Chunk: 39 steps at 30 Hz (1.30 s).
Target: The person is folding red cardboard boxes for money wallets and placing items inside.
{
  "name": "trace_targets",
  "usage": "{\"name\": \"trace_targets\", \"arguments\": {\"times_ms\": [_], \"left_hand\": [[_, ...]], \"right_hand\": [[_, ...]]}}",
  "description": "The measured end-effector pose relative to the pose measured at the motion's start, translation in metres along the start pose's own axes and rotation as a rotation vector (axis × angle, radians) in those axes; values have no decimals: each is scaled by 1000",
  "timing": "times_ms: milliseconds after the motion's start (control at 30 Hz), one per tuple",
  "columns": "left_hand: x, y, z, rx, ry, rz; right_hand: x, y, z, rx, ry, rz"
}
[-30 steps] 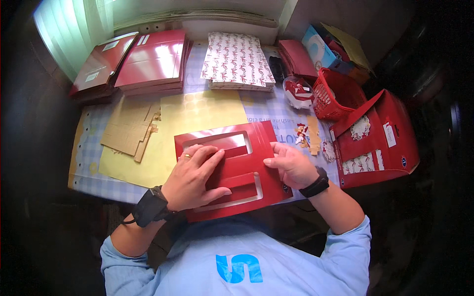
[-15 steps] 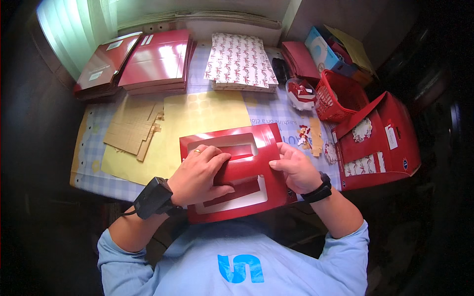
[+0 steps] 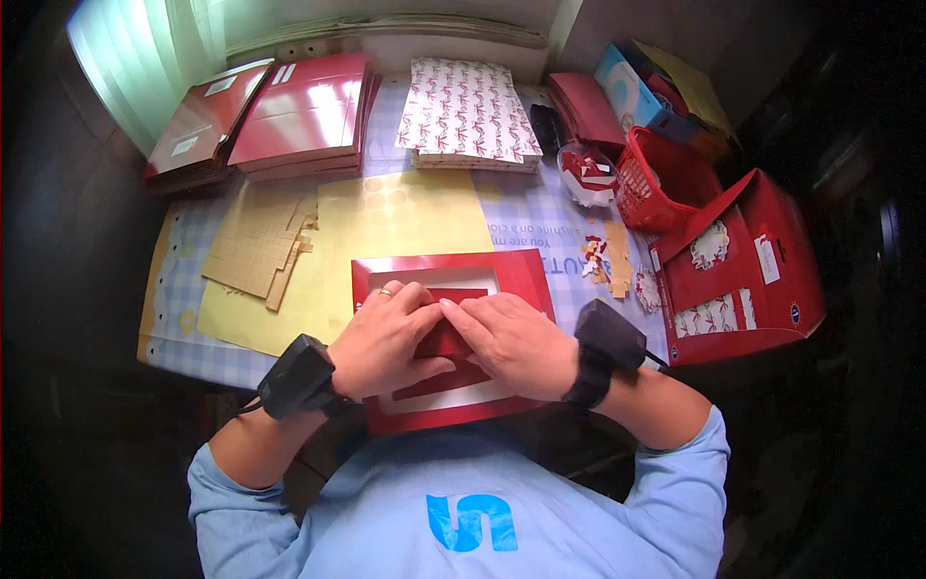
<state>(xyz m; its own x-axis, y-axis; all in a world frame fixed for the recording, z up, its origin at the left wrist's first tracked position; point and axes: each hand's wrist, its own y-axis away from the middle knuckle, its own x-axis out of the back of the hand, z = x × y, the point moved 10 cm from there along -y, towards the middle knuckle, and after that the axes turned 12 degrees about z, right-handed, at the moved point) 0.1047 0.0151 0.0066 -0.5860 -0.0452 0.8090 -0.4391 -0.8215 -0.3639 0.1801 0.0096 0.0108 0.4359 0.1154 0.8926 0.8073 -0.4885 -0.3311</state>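
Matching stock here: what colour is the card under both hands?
The card is red; the head view shows it best.

Head-worn fisheye view from just above, facing down at hands [image 3: 388,340] and table [image 3: 227,357].

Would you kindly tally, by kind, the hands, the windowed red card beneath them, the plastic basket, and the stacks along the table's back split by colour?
Hands: 2 (left hand, right hand)
Windowed red card: 1
Plastic basket: 1
Red stacks: 3
White patterned stack: 1
Total: 8
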Motion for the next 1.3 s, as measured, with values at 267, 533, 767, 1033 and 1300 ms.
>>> {"name": "trace_targets", "arguments": {"times_ms": [267,533,767,1033,1300], "left_hand": [[13,12,-3,-26,-98,-130],[7,8,20,-107,-337,-72],[0,18,23,-191,-612,12],[-8,23,12,-118,-634,2],[-15,28,7,-128,-624,-19]], "right_hand": [[-11,-2,1,23,98,-103],[-15,-9,-13,63,202,36],[-20,-6,-12,114,321,8],[-21,-9,-10,100,373,79],[-27,-10,-1,-1,244,-44]]}}
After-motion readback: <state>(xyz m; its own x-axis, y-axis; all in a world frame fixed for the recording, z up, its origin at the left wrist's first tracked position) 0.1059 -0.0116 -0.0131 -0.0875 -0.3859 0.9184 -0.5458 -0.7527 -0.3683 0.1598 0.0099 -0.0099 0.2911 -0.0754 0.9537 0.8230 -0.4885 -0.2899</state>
